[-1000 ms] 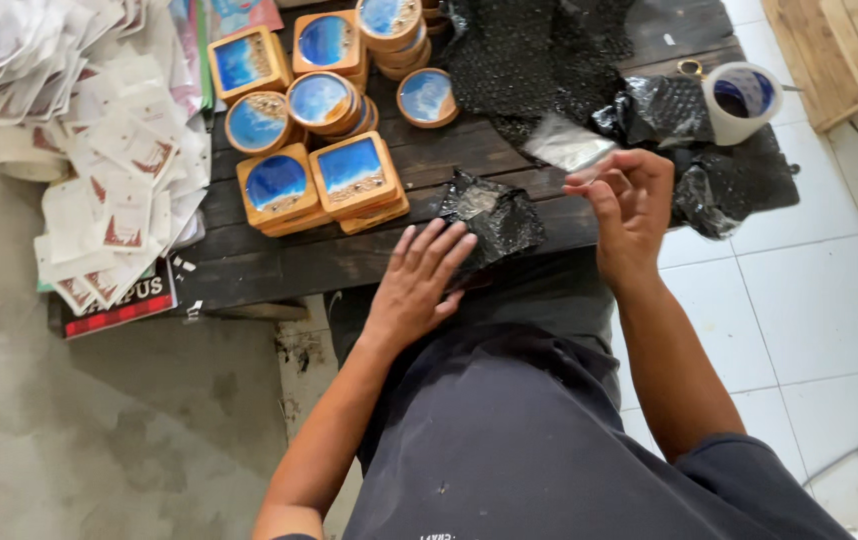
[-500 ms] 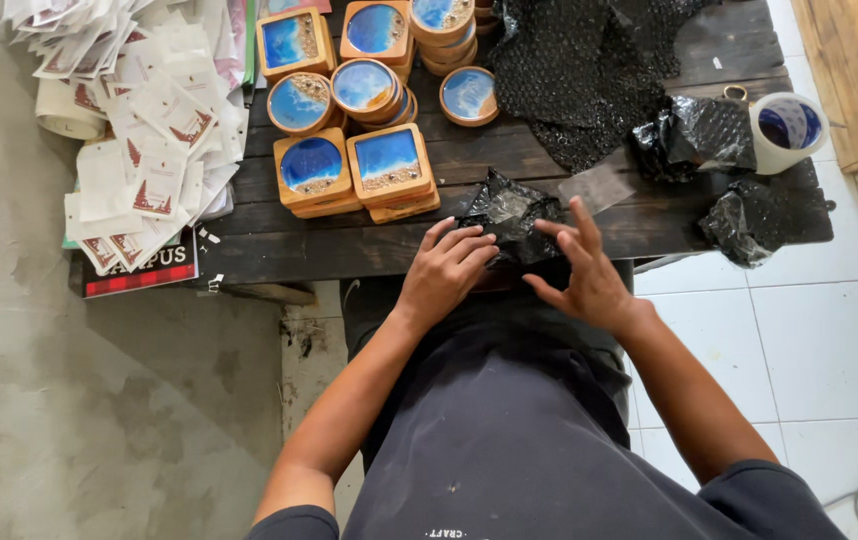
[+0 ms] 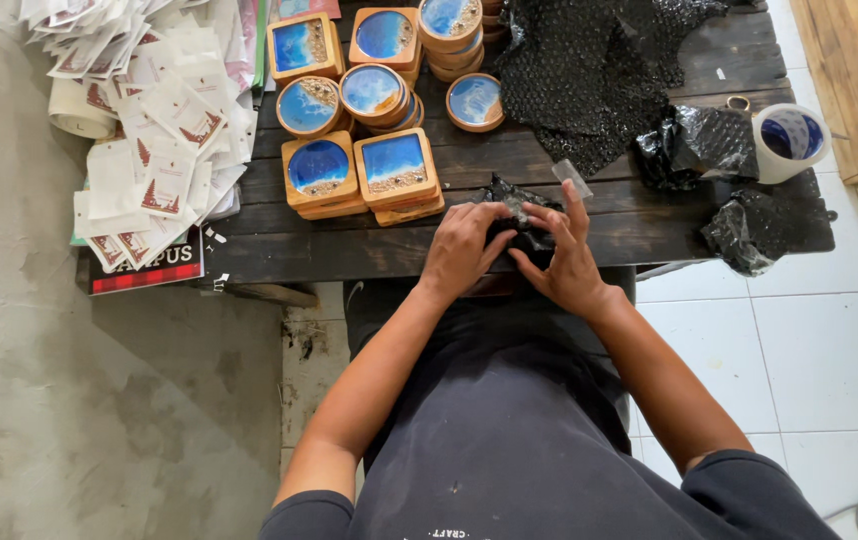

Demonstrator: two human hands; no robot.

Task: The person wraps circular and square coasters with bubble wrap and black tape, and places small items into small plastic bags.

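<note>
A small bundle wrapped in black bubble wrap (image 3: 514, 215) is pressed between both hands at the near edge of the dark wooden table (image 3: 349, 250). The left hand (image 3: 461, 248) is laid flat over its left side; the right hand (image 3: 564, 262), which a second ago was lifted clear of the table, has been brought down onto the right side, with a strip of clear tape (image 3: 573, 178) stuck to its raised fingertip. From this it is judged that the wrap is being held closed for taping.

Beyond the bundle, stacked wooden coasters with blue resin faces (image 3: 369, 170), square and round, are set out. A loose sheet of black bubble wrap (image 3: 599, 70) and two crumpled black pieces are spread to the right, beside a tape roll (image 3: 791, 140). No box or tray is seen; small white printed packets (image 3: 164, 140) are heaped on the left.
</note>
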